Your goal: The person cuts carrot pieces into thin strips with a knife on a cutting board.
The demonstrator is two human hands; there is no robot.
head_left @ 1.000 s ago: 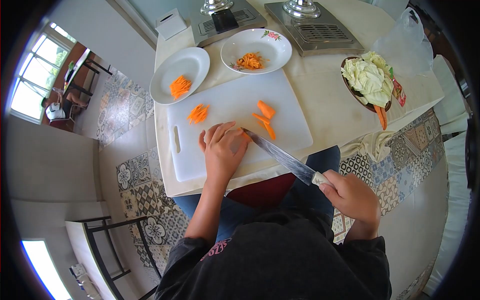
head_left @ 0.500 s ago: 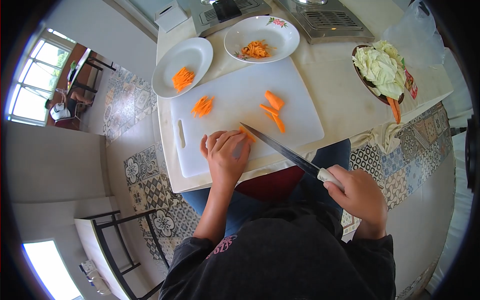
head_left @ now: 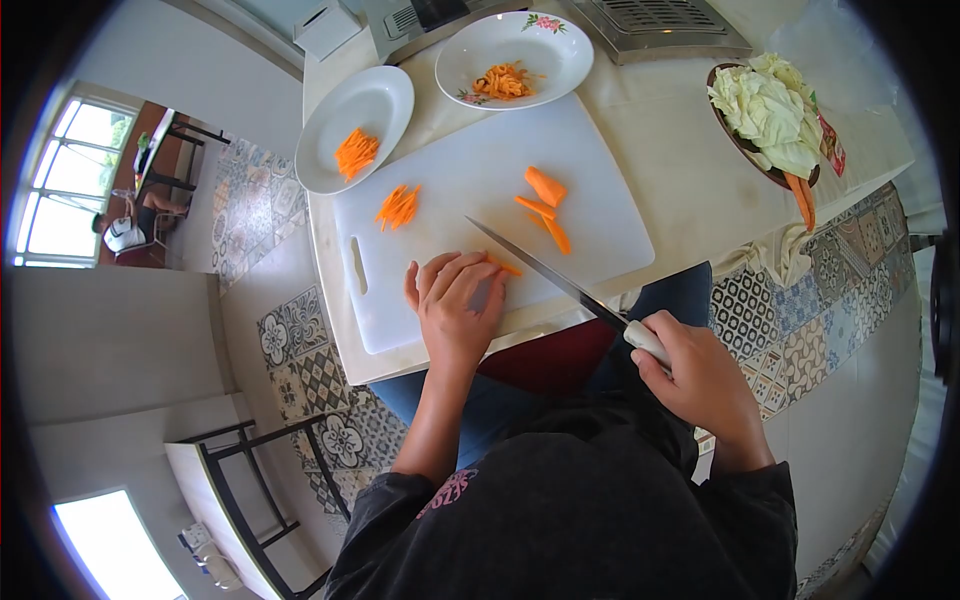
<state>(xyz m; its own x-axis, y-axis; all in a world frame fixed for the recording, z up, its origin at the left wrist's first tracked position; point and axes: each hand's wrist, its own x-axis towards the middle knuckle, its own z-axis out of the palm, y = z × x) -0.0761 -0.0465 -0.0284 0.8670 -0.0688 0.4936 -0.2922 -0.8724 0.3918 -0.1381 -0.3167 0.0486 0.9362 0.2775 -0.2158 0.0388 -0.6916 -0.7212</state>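
My left hand (head_left: 457,300) rests on the white cutting board (head_left: 440,260), its bent fingertips pressing on a carrot slice (head_left: 510,269) that they partly cover. In my right hand (head_left: 695,380) is the pale handle of a long kitchen knife (head_left: 555,278). The blade slants across the board just beyond the slice, with its tip pointing to the far left. Farther back on the board lie a small pile of carrot strips (head_left: 399,207) to the left and a thick carrot chunk (head_left: 545,186) to the right. Flat carrot slices (head_left: 556,234) lie beside the chunk.
Behind the board stand a white plate (head_left: 318,150) with carrot strips and a flowered plate (head_left: 573,62) with orange shreds. A brown bowl (head_left: 733,143) of cabbage (head_left: 770,115) stands right, near metal stoves (head_left: 660,30). A person (head_left: 125,232) sits far left.
The knife has moved slightly farther forward over the board, its tip past my left fingertips. My left hand stays on the carrot slice. The whole view has shifted a little.
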